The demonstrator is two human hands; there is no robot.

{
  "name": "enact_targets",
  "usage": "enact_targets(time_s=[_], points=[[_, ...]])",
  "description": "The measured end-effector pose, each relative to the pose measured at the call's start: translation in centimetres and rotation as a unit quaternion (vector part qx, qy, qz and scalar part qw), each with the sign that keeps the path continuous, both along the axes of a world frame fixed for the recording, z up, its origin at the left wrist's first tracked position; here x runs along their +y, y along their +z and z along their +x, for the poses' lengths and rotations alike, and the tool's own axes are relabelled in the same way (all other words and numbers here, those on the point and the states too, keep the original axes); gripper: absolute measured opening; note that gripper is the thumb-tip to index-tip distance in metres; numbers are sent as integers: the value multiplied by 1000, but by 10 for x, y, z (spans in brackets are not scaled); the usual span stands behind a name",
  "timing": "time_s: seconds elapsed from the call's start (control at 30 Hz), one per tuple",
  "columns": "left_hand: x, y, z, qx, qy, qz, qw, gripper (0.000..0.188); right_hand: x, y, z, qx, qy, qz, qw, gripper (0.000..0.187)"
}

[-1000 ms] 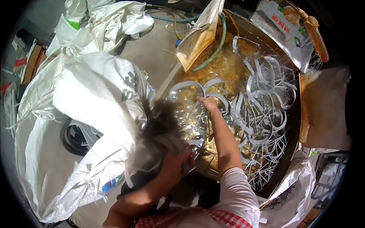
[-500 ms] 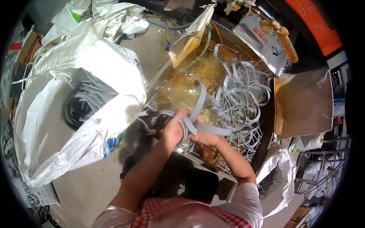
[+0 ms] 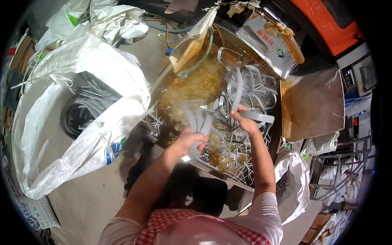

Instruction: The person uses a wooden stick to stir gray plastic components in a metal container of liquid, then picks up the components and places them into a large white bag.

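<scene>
Curved grey strips [image 3: 199, 119] were in the left hand [image 3: 188, 141], fanned up over the near side of a water tank [image 3: 161, 78]. Left fingers were curled round the bunch, thumb side toward the right hand. Right hand [image 3: 245, 121] was pinching a grey band [image 3: 238, 87], one length up, another out to the right; couldn't tell if one piece or two. Hands were apart. Behind the right hand, a heap of looped strips [image 3: 254, 83] sat in the tank; thin pale sticks [image 3: 241, 159] lay nearer the front. Brownish water [image 3: 194, 92] filled the rest, green hose [image 3: 210, 49] at the far side. Left of the tank: big open white sack [image 3: 126, 73], coiled grey strips [image 3: 92, 100] inside. Right: stained board [image 3: 314, 104], smaller white sack [image 3: 300, 183] below it.
</scene>
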State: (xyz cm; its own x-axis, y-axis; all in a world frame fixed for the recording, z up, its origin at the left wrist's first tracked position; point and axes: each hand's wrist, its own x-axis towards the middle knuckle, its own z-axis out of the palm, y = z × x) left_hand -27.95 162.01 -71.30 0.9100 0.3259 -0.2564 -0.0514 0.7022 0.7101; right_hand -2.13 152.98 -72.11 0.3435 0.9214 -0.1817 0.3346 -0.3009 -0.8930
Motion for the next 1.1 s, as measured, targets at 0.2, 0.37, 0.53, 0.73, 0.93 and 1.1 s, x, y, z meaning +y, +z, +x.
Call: enact_targets(time_s=[0.2,0.37,0.53,0.73,0.93,1.1], points=[[-10,-14,-2,59,29,60,996,20,11,2,79,98,-345,379,853,29],[-13,-31,2,168,8,226,959,34,18,39,35,-43,-74,105,991,24],[-12,-22,0,144,-6,312,939,43,52,73,-26,258,10,220,940,21],[-11,-5,-10,6,199,24,980,28,12,107,112,291,-431,527,672,24],[27,1,-18,-67,405,-31,912,19,-65,90,114,181,-356,365,841,29],[-9,-8,5,16,188,4,982,32,-44,28,-34,36,-62,11,997,24]])
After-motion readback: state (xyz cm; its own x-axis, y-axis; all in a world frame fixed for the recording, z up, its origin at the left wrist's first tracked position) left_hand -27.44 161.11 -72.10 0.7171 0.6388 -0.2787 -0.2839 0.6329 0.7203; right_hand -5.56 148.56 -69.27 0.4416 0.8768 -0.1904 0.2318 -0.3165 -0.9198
